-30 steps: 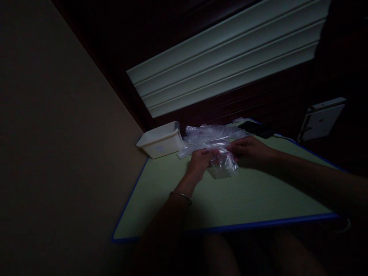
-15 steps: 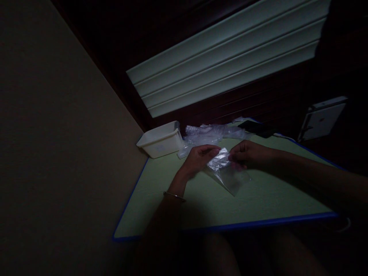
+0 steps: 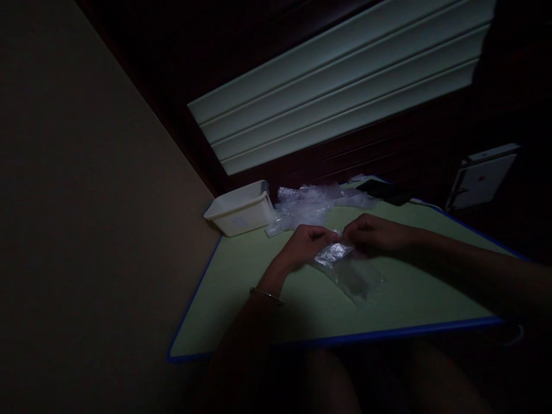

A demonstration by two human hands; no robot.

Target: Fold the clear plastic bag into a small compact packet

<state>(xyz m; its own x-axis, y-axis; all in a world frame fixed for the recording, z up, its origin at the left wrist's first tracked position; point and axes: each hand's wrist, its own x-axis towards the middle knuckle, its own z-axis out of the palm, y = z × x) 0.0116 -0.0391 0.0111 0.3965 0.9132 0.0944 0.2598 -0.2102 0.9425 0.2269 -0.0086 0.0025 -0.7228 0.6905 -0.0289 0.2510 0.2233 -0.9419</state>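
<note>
One green table (image 3: pixel 224 282) spreads before the person, bounded by a blue rim (image 3: pixel 388 334); open room lies along its near half, though anything pushed past the near side could drop toward the legs (image 3: pixel 332 376). At the far left corner a white box (image 3: pixel 239 221) stands close to the wall (image 3: pixel 107 201), leaving little room to move that way. Just right of it lies a plastic heap (image 3: pixel 306 201), where a forward swing could drag loose pieces out of place. Over the middle of the table is a clear bag (image 3: pixel 351 276), its shiny upper end bunched, its lower part reaching toward the near side; whether that part touches the surface cannot be told. Left hand (image 3: pixel 304 246) and right hand (image 3: pixel 373 233) both pinch its top, nearly meeting. A hard pull apart could tear the thin film, a weak pinch could let it slip, and dim light could hide a split.
</note>
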